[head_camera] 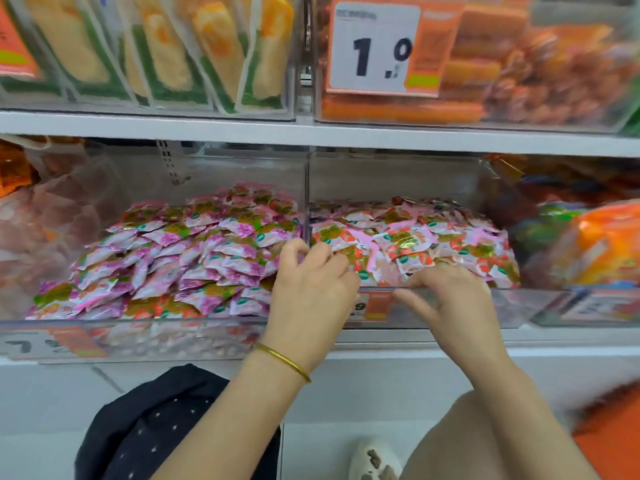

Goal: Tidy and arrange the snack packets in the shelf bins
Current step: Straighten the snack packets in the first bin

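Note:
Two clear shelf bins sit side by side on the lower shelf. The left bin point(104, 322) holds a heap of pink-and-purple snack packets point(180, 258). The right bin point(519, 299) holds pink-and-red packets point(415, 237). My left hand point(311, 289), with a gold bangle on the wrist, reaches over the divider between the bins, its fingers curled among the front packets of the right bin. My right hand point(450, 299) lies at the right bin's front edge, fingers spread and bent onto the packets there. Whether either hand pinches a packet is hidden.
The upper shelf carries bins of yellow-green packs point(166, 53) and orange snacks point(519, 64) behind a price card point(374, 46). Further bins flank the lower pair, with an orange pack point(602, 244) at the right. Below are my dark clothing point(156, 427), a knee and a shoe.

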The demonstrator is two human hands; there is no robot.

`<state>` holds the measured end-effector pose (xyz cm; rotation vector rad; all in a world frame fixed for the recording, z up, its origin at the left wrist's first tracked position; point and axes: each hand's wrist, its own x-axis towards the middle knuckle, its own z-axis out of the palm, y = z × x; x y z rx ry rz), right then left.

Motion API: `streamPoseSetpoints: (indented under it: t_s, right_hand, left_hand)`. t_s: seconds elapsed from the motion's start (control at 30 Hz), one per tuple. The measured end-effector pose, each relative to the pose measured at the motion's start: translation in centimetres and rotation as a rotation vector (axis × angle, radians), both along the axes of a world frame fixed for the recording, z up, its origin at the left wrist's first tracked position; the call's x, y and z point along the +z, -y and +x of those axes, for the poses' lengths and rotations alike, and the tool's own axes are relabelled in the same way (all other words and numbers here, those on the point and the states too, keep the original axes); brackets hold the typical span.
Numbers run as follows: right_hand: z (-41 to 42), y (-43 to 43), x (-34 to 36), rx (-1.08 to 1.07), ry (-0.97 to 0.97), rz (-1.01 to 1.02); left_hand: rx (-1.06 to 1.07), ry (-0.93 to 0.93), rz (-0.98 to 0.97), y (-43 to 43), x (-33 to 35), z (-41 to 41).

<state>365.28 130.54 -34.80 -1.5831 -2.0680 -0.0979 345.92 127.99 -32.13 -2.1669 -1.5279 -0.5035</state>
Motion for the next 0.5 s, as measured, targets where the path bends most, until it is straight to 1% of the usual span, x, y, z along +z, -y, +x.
streamPoseSetpoints:
  t_s: [0.03,0.13,0.2,0.27,0.33,0.5]
  right_hand:
    - [0.1,-0.2,-0.1,0.014,-0.042,-0.002]
    - [0.0,-0.4,-0.2,0.087,-0.304,-0.031]
    - [-0.1,-0.7,-0.4,0.114,-0.394,-0.038]
    - [0.0,-0.9,-0.4,0.120,-0.414,-0.040]
    - [0.1,-0.9,-0.2,0.116,-0.429,-0.027]
    - [0.4,-1.0,0.6,0.124,-0.436,0.024]
  left_hand:
    - [0.020,-0.004,-0.003,-0.1,-0.2,0.2]
    - [0.085,-0.004,-0.008,-0.5,-0.7,0.6]
    - [0.094,0.030,-0.006,-0.7,-1.1,0.7]
    - [0.066,0.103,-0.005,-0.8,-1.3,0.8]
    - [0.062,0.114,0.007,-0.8,-1.3,0.9]
    - [0.013,0.173,0.136,-0.9,-0.9,0.9]
